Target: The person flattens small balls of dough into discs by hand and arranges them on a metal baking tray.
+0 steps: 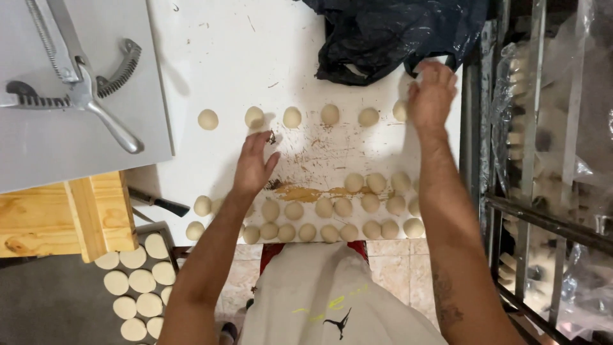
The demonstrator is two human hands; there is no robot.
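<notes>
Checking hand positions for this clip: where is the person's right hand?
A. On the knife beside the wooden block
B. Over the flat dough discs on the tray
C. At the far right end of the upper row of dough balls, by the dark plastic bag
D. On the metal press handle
C: the right hand sits at the right end of the upper row of dough balls, just below the dark plastic bag, far from the press, knife and discs.

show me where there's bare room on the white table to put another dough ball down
Free: the worn strip of the white table between the far row of pale round dough balls and the near cluster, between the left hand and right hand. Also beyond that row, beside the black plastic bag. The near edge is crowded.
</notes>
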